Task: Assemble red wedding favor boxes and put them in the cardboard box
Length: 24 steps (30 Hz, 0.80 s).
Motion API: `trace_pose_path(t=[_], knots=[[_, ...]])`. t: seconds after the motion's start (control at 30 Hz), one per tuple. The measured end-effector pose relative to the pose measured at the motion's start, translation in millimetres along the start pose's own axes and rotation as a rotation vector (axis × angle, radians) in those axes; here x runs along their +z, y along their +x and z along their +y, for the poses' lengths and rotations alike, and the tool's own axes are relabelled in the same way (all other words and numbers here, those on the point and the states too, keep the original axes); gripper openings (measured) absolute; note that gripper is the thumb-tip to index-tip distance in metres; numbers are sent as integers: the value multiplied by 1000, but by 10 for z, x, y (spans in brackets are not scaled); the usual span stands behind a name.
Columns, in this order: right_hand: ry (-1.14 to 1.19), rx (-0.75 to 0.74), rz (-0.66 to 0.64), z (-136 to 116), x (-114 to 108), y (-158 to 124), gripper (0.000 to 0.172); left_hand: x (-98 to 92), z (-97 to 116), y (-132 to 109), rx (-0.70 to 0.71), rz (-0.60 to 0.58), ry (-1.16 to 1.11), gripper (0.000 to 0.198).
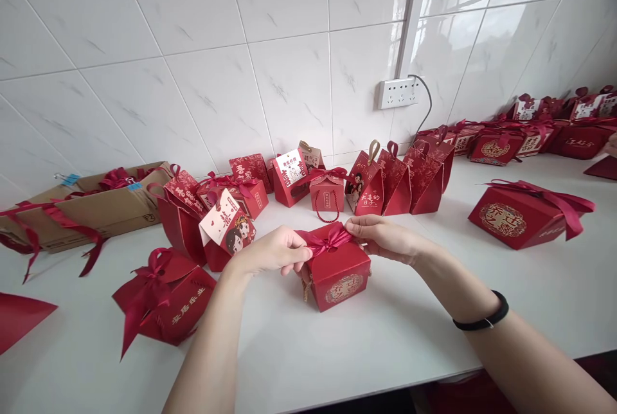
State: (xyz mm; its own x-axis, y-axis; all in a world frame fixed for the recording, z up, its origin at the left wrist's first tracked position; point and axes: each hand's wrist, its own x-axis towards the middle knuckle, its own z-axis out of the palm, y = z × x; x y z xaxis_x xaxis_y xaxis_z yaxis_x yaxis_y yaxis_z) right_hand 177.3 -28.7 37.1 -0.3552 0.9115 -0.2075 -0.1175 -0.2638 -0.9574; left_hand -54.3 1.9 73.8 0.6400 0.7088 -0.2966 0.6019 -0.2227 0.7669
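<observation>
A small red gift box (337,279) with a gold emblem on its front stands on the white table (366,343) in the middle. A dark red ribbon (328,240) lies across its top in a bow. My left hand (272,252) pinches the ribbon's left end, fingers closed. My right hand (383,237) pinches the ribbon's right end at the box top, fingers closed. A black band (484,319) sits on my right wrist.
Several red gift boxes stand along the tiled wall behind. A ribboned red box (166,301) lies at the left, another (523,215) at the right. A cardboard box (91,205) with ribbons sits far left. A wall socket (398,92) hangs above.
</observation>
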Motion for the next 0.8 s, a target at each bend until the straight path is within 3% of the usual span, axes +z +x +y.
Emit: trace_pose_path(t=[0.1, 0.23, 0.43, 0.63, 0.8], knots=[[55, 17, 45, -2, -7, 25, 28, 2, 3, 1, -5, 17, 7, 33], [-51, 31, 13, -1, -76, 26, 29, 26, 3, 22, -16, 5, -50, 32], [-361, 8, -98, -68, -85, -65, 50, 27, -25, 47, -28, -95, -184, 30], [-486, -22, -60, -152, -69, -110, 44, 29, -25, 47, -1, -51, -172, 44], [-446, -34, -89, -149, -85, -84, 40, 43, -19, 61, -14, -32, -151, 37]])
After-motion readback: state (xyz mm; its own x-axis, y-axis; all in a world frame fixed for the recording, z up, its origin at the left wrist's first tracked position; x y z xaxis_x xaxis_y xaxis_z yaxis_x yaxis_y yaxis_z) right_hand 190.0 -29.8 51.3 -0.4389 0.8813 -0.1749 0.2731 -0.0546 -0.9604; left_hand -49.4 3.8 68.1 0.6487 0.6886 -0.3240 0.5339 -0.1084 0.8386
